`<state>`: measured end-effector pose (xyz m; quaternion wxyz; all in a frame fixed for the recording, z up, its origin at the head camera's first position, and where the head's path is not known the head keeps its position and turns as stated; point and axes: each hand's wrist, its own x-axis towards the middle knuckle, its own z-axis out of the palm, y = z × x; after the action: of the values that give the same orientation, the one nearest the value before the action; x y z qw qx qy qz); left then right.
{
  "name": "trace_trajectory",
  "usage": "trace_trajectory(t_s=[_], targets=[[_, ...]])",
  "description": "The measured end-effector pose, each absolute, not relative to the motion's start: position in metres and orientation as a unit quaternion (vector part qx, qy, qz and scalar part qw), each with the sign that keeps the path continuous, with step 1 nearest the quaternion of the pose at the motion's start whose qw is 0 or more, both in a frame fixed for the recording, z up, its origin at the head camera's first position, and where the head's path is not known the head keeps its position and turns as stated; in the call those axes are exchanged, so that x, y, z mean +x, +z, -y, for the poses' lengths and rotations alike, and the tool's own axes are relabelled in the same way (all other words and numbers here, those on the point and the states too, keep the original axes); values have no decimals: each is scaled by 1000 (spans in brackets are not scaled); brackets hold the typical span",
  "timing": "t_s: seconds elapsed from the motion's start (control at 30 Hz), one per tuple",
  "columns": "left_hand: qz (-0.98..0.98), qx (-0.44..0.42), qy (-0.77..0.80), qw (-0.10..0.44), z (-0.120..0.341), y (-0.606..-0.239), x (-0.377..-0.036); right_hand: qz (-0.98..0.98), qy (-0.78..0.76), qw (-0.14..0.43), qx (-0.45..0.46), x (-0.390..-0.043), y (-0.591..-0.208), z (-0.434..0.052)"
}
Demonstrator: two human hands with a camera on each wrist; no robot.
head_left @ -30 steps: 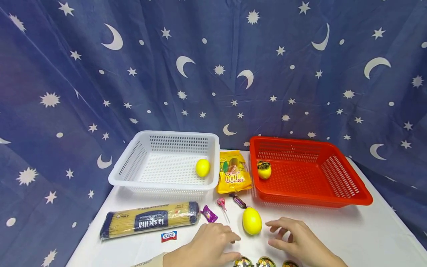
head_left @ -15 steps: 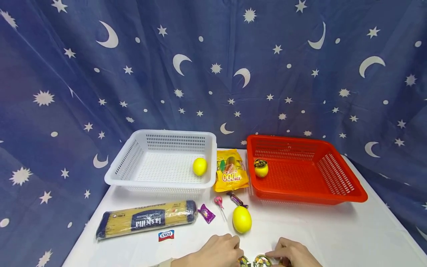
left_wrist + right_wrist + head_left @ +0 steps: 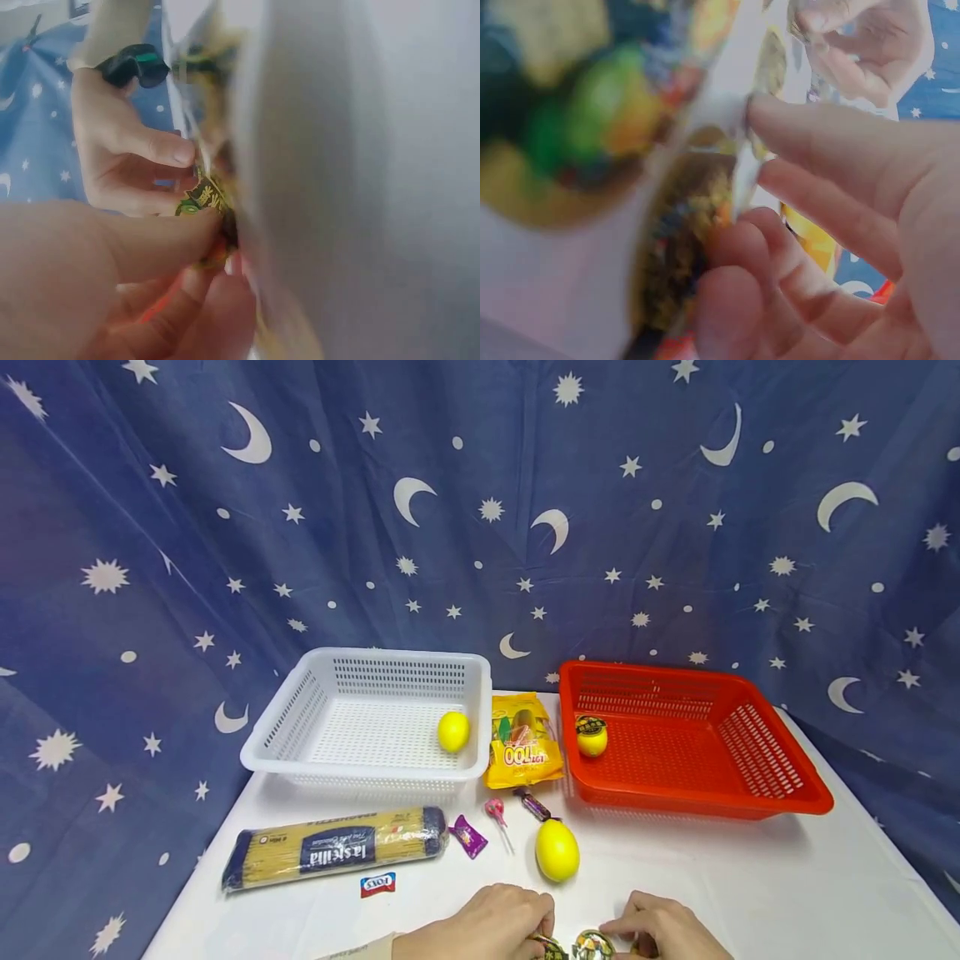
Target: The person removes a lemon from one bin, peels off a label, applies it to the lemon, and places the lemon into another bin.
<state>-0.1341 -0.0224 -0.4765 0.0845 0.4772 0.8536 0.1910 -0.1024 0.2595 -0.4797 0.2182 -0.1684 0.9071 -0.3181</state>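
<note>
Both hands have drawn back to the near tabletop point(image 3: 750, 893) edge: left hand point(image 3: 480, 931) and right hand point(image 3: 663, 931) each pinch the foil-topped cups point(image 3: 592, 945) lying between them, right grip nearer.

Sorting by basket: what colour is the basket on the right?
Red basket; head view shows it best.

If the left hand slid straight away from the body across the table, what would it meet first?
Probably the loose lemon, just ahead and slightly right of the left hand; depth is uncertain, so it may pass beside it toward the lollipop.
</note>
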Motion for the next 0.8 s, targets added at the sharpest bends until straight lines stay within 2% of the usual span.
trace_trajectory(t_s=[0.1, 0.17, 0.3, 0.37, 0.43, 0.6, 0.8], targets=[[-838, 431, 297, 156, 27, -469, -138, -906, -330, 208, -164, -108, -473, -258], [-818, 388, 383, 181, 30, -463, -142, -912, -331, 164, -175, -113, -468, -255], [-787, 306, 513, 156, 30, -455, -159, -924, -314, 31, -217, -129, -462, -242], [-782, 277, 543, 128, 26, -453, -169, -922, -312, -8, -231, -141, -463, -233], [-782, 252, 559, 110, 22, -454, -179, -920, -314, -12, -236, -150, -464, -225], [-787, 212, 571, 99, 13, -465, -195, -914, -336, 20, -226, -165, -469, -213], [-802, 217, 552, 64, 11, -477, -199, -914, -343, 10, -217, -167, -471, -208]])
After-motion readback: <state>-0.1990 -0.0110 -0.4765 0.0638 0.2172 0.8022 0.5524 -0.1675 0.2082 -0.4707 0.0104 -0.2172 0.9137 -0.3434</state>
